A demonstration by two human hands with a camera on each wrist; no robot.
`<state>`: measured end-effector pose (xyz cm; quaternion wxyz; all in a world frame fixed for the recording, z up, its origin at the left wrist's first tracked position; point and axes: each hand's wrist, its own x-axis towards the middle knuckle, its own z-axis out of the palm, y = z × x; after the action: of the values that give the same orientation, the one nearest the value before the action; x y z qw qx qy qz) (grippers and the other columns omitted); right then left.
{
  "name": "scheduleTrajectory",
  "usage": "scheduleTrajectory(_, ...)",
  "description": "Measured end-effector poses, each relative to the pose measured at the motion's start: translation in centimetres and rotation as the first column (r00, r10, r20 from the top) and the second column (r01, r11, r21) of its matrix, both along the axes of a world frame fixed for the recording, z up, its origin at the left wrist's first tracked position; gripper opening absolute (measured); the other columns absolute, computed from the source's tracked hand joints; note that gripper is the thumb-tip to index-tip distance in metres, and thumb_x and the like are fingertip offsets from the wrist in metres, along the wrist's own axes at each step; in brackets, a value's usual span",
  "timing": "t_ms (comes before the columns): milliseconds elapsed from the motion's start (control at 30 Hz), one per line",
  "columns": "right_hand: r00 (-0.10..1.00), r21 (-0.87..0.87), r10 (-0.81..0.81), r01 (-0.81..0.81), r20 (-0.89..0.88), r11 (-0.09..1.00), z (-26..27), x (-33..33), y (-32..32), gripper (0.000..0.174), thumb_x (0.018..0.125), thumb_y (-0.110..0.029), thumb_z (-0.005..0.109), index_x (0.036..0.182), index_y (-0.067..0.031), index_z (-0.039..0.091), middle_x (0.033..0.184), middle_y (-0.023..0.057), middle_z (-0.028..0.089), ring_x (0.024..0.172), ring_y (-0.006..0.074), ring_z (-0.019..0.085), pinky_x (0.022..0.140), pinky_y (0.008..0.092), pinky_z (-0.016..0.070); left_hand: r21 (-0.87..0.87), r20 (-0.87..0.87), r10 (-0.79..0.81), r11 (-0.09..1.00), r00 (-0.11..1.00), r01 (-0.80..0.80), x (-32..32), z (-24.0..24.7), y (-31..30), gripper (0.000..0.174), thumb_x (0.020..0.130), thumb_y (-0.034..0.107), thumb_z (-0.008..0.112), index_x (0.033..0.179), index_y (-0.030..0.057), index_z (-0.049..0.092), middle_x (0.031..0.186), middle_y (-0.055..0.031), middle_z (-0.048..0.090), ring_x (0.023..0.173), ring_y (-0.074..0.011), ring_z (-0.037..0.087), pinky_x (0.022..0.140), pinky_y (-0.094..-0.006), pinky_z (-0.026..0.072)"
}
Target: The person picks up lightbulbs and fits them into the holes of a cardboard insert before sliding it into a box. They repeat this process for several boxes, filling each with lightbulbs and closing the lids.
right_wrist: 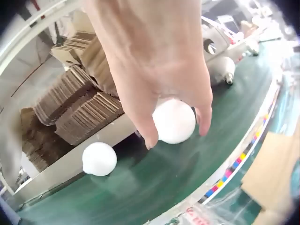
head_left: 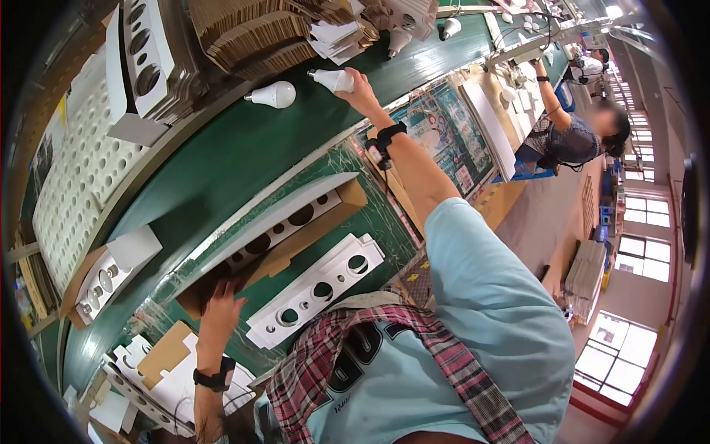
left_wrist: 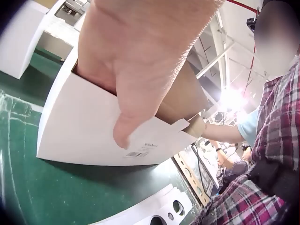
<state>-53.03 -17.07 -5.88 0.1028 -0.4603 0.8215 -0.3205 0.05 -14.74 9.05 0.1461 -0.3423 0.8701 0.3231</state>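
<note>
At the far side of the green belt, my right hand (head_left: 358, 92) grips a white light bulb (head_left: 330, 80) by its round end, thumb and fingers on either side of it in the right wrist view. A second light bulb (head_left: 275, 95) lies on the belt to its left. My left hand (head_left: 220, 311) holds one end of a long open white cardboard box (left_wrist: 89, 126). In the left wrist view its thumb lies on the outer wall and its fingers reach inside, hidden. Within the box shows an insert with round holes (head_left: 276, 229). A loose white insert (head_left: 322, 291) lies nearer my body.
Stacks of folded cardboard (head_left: 248, 33) and white inserts (head_left: 151, 70) line the belt's far side. Another box (head_left: 111, 277) holding bulbs sits at the left, with more inserts (head_left: 159, 370) below it. Another person (head_left: 573, 137) works farther along at the right.
</note>
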Motion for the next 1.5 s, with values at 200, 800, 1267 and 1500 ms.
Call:
scheduleTrajectory(200, 0.547, -0.009, -0.073, 0.146, 0.834, 0.989, 3.6, 1.5, 3.2, 0.064, 0.075, -0.017, 0.074, 0.127, 0.0013, 0.042, 0.116, 0.0134, 0.051, 0.098, 0.0235, 0.060, 0.071, 0.0331, 0.0564, -0.212, -0.198, -0.151, 0.971, 0.969, 0.108, -0.8, 1.8, -0.5, 0.039, 0.082, 0.015, 0.064, 0.117, 0.0054, 0.050, 0.107, -0.0139, 0.055, 0.089, -0.0361, 0.060, 0.075, -0.0426, 0.0509)
scheduleTrajectory(800, 0.528, -0.183, 0.802, -0.791, 0.278, 0.584, 27.3, 25.5, 15.5, 0.085, 0.070, -0.016, 0.077, 0.140, -0.0060, 0.030, 0.141, 0.0155, 0.033, 0.128, 0.0328, 0.038, 0.101, 0.0393, 0.0391, 0.875, -0.483, 0.779, 0.437, 0.400, 0.206, -4.8, 6.6, 3.8, 0.032, 0.090, 0.012, 0.060, 0.117, 0.0025, 0.045, 0.096, -0.0085, 0.058, 0.081, -0.0144, 0.060, 0.073, -0.0278, 0.0501)
scheduleTrajectory(1267, 0.492, 0.056, 0.839, -0.868, 0.233, 0.494, 22.3, 29.7, 10.3, 0.066, 0.066, 0.003, 0.069, 0.126, -0.0142, 0.050, 0.133, 0.0119, 0.040, 0.121, 0.0323, 0.040, 0.101, 0.0404, 0.0363, 0.349, -0.697, 0.662, 0.649, 0.276, -0.676, 3.1, -0.1, 0.8, 0.057, 0.084, 0.016, 0.060, 0.135, 0.0046, 0.037, 0.138, -0.0138, 0.039, 0.128, -0.0273, 0.036, 0.110, -0.0390, 0.0201)
scheduleTrajectory(1500, 0.642, 0.276, 0.629, -0.762, 0.438, 0.586, 17.2, 31.8, 6.4, 0.064, 0.071, -0.023, 0.069, 0.128, -0.0043, 0.047, 0.122, 0.0219, 0.052, 0.113, 0.0389, 0.047, 0.099, 0.0425, 0.0380, 0.562, -0.582, 0.782, 0.584, 0.223, -0.586, 2.4, -3.3, 1.1, 0.042, 0.091, 0.008, 0.043, 0.133, 0.0056, 0.039, 0.133, -0.0107, 0.041, 0.126, -0.0238, 0.037, 0.108, -0.0336, 0.0247)
